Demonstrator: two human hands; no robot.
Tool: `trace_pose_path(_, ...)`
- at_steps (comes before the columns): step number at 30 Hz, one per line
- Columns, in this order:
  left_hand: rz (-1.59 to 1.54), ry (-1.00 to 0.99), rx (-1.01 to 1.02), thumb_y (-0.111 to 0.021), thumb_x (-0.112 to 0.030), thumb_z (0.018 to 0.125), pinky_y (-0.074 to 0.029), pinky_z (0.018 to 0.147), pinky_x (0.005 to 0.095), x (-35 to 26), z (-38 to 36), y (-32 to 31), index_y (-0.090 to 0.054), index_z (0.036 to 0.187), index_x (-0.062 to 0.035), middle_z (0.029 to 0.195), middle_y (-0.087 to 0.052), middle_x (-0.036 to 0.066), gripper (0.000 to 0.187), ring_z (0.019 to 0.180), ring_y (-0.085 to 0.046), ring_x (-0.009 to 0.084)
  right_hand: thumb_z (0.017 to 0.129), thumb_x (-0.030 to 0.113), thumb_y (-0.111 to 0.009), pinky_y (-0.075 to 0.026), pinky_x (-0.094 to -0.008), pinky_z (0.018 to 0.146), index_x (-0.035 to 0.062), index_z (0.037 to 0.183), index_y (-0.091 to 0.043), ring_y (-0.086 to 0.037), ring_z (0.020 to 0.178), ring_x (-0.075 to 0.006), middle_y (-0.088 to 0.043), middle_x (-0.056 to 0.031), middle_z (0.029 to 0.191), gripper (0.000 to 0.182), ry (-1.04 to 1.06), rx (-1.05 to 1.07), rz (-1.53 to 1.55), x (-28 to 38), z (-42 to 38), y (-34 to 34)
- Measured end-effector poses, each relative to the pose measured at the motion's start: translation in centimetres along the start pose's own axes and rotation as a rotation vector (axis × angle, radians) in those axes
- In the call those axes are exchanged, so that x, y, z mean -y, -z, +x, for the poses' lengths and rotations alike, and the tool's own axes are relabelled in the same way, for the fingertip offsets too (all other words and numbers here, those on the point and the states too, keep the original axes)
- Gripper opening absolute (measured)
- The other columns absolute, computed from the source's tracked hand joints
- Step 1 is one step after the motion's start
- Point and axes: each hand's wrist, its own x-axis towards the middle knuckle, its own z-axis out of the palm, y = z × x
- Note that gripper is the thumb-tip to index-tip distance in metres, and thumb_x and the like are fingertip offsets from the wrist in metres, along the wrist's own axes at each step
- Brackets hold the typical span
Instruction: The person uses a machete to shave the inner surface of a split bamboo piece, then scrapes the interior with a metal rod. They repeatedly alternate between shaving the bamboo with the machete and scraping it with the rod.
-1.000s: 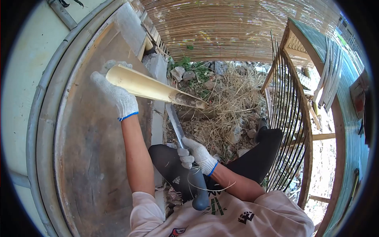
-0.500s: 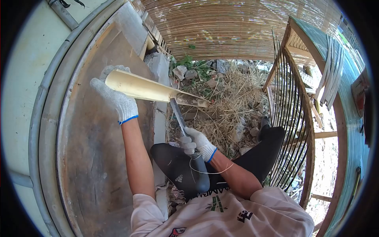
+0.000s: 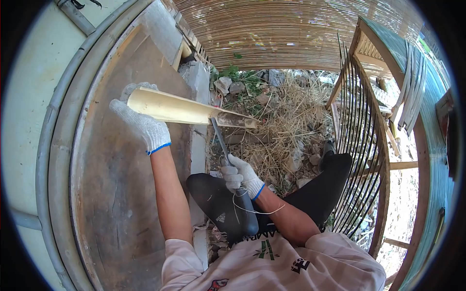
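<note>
My left hand [image 3: 145, 125], in a white knit glove with a blue cuff, is closed around the near end of a split bamboo half [image 3: 172, 106]. The bamboo's pale hollow side faces up, and its darker far end points right over the straw. In my gloved right hand [image 3: 245, 177] is a knife [image 3: 221, 138] with a long dark handle running down over my thigh. Its narrow blade reaches up to the bamboo, the tip meeting the lower edge near a node. A thin pale cord [image 3: 262, 212] loops around the handle below my right wrist.
A brown wooden board [image 3: 121, 203] lies to my left, bordered by grey pipes [image 3: 60, 150]. Straw and rubble [image 3: 281, 116] cover the ground ahead. On the right stands a wooden frame [image 3: 381, 169] with dark thin rods, and a bamboo screen [image 3: 272, 34] hangs at the back.
The bamboo and the knife tip have shifted up very slightly. Both hands keep their grip.
</note>
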Motion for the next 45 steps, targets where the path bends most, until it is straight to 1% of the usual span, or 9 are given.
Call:
trace_pose_path(3,0.0,-0.003,-0.007,-0.036,-0.065,0.102,-0.055,0.082,0.044,-0.2,-0.4,0.2,-0.059,0.108,-0.0056,0.094,-0.066,0.015,0.064,0.087,-0.065,0.0297,0.107,0.041,-0.045,-0.04,-0.0284,0.037,0.0167,0.09,-0.049,-0.041,0.043,-0.0085,-0.047,0.003,0.063,0.03,0.249,-0.361,0.031,-0.2,0.7,-1.6)
trace_pose_path(10,-0.035,-0.012,0.072,-0.038,-0.065,0.102,-0.054,0.081,0.0442,0.0,-0.4,0.4,-0.059,0.107,-0.0043,0.092,-0.066,0.016,0.065,0.086,-0.064,0.0316,0.107,0.038,-0.048,-0.039,-0.0285,0.037,0.0168,0.092,-0.051,-0.043,0.045,-0.0084,-0.046,0.0042,0.064,0.025,0.012,0.003,0.06,1.6,-0.6,0.0)
trace_pose_path(14,-0.054,0.007,0.041,-0.04,-0.065,0.101,-0.054,0.081,0.0443,-0.1,-1.1,0.0,-0.059,0.106,-0.0049,0.092,-0.066,0.017,0.064,0.087,-0.064,0.0318,0.106,0.043,-0.049,-0.039,-0.0272,0.036,0.0171,0.098,-0.051,-0.04,0.043,-0.0075,-0.046,0.0039,0.063,0.027,0.147,-0.358,-0.048,0.4,0.4,-1.9)
trace_pose_path(20,-0.032,0.005,0.0,-0.041,-0.066,0.101,-0.054,0.08,0.0446,0.1,-0.6,0.5,-0.059,0.107,-0.0049,0.093,-0.067,0.017,0.064,0.088,-0.065,0.0321,0.107,0.043,-0.045,-0.04,-0.0272,0.036,0.0164,0.097,-0.049,-0.04,0.042,-0.0079,-0.049,0.0025,0.065,0.029,0.098,-0.154,-0.261,-0.3,-0.5,-1.5)
trace_pose_path(22,-0.009,0.027,0.017,-0.031,-0.066,0.103,-0.055,0.086,0.0451,0.1,-0.8,0.8,-0.058,0.111,-0.0079,0.097,-0.066,0.014,0.064,0.09,-0.065,0.0297,0.107,0.042,-0.044,-0.039,-0.027,0.036,0.0146,0.094,-0.048,-0.039,0.042,-0.0074,-0.049,0.002,0.067,0.031,0.265,-0.544,-0.171,-1.2,0.8,-3.0)
trace_pose_path(28,0.024,0.026,-0.005,-0.03,-0.067,0.103,-0.054,0.086,0.0433,-0.1,-1.2,0.3,-0.058,0.111,-0.0077,0.097,-0.066,0.014,0.066,0.091,-0.065,0.0293,0.106,0.036,-0.048,-0.041,-0.0274,0.039,0.0149,0.1,-0.045,-0.041,0.043,-0.0087,-0.049,0.0005,0.069,0.022,0.069,-0.158,-0.111,-0.4,-0.8,-1.3)
trace_pose_path(32,0.065,0.014,-0.09,-0.03,-0.067,0.103,-0.054,0.087,0.0426,0.2,-1.1,-0.5,-0.057,0.112,-0.0073,0.098,-0.065,0.014,0.066,0.092,-0.064,0.0282,0.105,0.031,-0.05,-0.048,-0.0371,0.044,0.0105,0.111,-0.047,-0.052,0.045,-0.0227,-0.058,-0.0073,0.07,0.021,0.361,-0.544,-0.996,-2.4,-2.0,-2.4)
trace_pose_path(34,0.165,-0.026,-0.162,-0.03,-0.067,0.103,-0.053,0.089,0.0426,0.4,-1.0,-1.0,-0.057,0.115,-0.0065,0.103,-0.064,0.014,0.068,0.095,-0.064,0.0274,0.102,0.022,-0.051,-0.053,-0.0505,0.055,0.0074,0.115,-0.047,-0.065,0.062,-0.0399,-0.065,-0.0208,0.081,0.02,0.676,-0.729,-2.037,-2.8,-2.4,-3.7)
trace_pose_path(45,0.203,-0.029,-0.193,-0.027,-0.064,0.105,-0.052,0.093,0.0413,0.7,-1.4,-3.1,-0.057,0.119,-0.0041,0.112,-0.063,0.015,0.068,0.102,-0.063,0.0254,0.095,0.017,-0.058,-0.055,-0.0547,0.068,0.0087,0.126,-0.047,-0.069,0.083,-0.0424,-0.068,-0.0213,0.094,0.034,0.742,-0.705,-2.382,-0.3,-3.0,-4.7)
